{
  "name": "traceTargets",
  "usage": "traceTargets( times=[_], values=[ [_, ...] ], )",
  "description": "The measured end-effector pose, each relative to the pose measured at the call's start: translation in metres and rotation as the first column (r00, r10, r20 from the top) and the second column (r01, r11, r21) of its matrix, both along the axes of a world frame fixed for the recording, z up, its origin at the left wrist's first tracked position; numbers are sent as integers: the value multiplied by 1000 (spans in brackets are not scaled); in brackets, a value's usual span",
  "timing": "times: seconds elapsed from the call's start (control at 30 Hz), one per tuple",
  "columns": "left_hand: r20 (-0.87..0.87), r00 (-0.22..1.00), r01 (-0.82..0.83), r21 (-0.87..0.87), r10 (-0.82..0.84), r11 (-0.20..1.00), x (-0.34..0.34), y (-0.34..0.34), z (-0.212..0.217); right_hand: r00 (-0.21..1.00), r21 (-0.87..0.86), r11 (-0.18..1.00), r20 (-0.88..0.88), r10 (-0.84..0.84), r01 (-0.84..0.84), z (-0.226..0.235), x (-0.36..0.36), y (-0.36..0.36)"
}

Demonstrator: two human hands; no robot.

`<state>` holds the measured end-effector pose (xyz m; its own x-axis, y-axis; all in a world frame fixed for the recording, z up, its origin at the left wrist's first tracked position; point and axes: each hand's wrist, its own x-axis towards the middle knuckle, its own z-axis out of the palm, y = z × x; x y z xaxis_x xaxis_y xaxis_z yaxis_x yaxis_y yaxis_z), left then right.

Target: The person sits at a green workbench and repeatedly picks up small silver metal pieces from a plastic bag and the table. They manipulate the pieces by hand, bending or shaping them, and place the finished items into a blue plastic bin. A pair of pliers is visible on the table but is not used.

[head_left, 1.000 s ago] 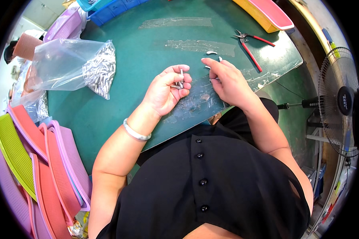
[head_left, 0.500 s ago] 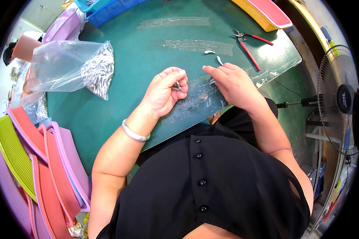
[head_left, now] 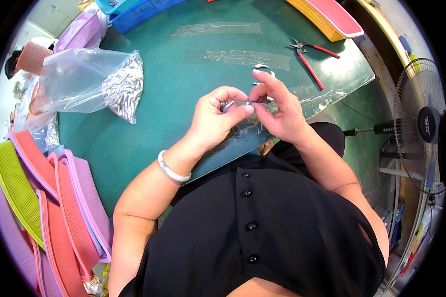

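Over the near edge of the green table, my left hand is closed around small silver metal pieces, partly hidden by its fingers. Its thumb and index fingertips meet those of my right hand. Between the fingertips is a small silver metal piece, mostly covered. The right hand pinches there, with one finger raised away from the others. Just beyond the right hand, a curved silver piece lies on the table, with a few more partly hidden behind the fingers.
Red-handled pliers lie open to the right. On the left rests a clear bag of silver pieces. Stacked plastic baskets stand at lower left. A yellow-and-pink basket and blue crate sit at the back; a fan stands right.
My hands have come together from apart. The left has turned and moved slightly right, its thumb and index finger reaching out; the right has moved slightly, its fingertips now meeting the left's.
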<state>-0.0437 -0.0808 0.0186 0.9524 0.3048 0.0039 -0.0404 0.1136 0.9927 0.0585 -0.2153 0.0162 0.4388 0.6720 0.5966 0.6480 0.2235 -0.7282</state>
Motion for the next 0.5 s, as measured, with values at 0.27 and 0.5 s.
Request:
traceTargets(
  times=[0.27, 0.5],
  values=[
    [147, 987, -93, 252, 57, 963, -4, 1, -7, 994, -95, 995, 108, 3, 8, 4, 8, -5],
    [-64, 998, -6, -368, -19, 930, 2, 8, 0, 878, -395, 883, 477, -40, 255, 4, 23, -16]
  ],
)
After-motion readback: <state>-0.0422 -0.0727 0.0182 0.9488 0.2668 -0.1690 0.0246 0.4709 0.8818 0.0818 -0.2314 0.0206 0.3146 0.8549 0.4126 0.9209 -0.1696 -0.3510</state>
